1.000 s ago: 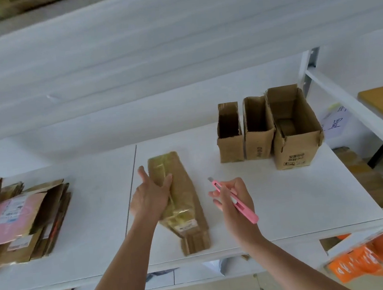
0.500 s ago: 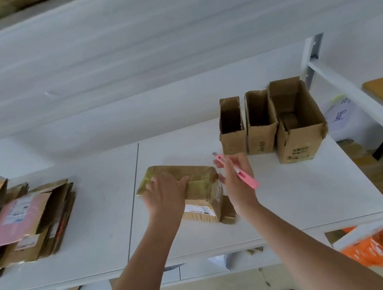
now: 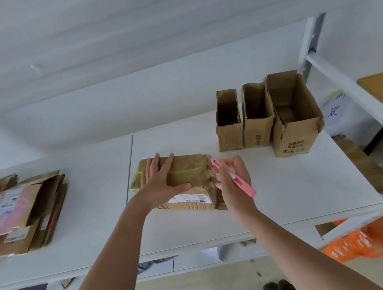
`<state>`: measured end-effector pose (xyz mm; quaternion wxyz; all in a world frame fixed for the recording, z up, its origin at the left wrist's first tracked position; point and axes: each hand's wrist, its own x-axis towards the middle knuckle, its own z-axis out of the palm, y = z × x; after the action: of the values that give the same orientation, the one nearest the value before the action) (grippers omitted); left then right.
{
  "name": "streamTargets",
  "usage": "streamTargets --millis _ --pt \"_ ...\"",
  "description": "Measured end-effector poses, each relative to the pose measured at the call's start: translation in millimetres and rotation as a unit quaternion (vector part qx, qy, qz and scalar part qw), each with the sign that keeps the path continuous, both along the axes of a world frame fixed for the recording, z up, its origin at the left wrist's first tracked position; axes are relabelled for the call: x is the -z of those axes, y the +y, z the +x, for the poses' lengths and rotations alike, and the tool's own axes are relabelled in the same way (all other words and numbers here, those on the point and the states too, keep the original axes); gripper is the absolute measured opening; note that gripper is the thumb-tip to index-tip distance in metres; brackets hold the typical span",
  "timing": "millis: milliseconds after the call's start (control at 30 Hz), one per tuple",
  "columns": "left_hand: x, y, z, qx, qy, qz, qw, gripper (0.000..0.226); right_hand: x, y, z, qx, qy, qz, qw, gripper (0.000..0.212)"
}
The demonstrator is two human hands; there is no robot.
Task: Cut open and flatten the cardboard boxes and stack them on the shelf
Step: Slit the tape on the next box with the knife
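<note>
Now box (image 3: 189,174) lies crosswise — left hand (image 3: 160,180) flat atop.

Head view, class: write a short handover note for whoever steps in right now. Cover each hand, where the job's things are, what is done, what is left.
Left hand: flat on top of the taped box, steadying it.
Right hand: grips the pink cutter, tip at the box's right end.
Taped box lies on the white shelf, not yet flattened.
Done: flattened cardboard stack at the shelf's left.
Left: cut and flatten this box, then the three open boxes behind, and stack all.
</note>
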<state>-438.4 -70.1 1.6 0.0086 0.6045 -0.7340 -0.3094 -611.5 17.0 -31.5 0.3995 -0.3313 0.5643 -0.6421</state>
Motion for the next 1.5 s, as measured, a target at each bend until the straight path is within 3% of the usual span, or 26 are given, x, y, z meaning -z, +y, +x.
streamTargets --millis 100,367,667,1500 --pt "13 3 -6 -0.01 -0.018 -0.067 0.998 0.098 0 -6 -4 0.01 0.027 -0.001 1.0 0.013" --pt "28 0 -7 -0.023 -0.033 -0.092 0.995 0.102 -3 -12 -4 0.0 0.086 -0.018 0.996 0.012" --pt "31 -5 -9 -0.02 -0.044 -0.086 0.995 0.101 -13 -20 -16 -0.047 0.153 -0.011 0.987 0.016" --pt "10 6 -5 0.037 -0.046 -0.084 0.995 0.098 -12 31 -12 -0.113 0.223 -0.055 0.967 0.021"
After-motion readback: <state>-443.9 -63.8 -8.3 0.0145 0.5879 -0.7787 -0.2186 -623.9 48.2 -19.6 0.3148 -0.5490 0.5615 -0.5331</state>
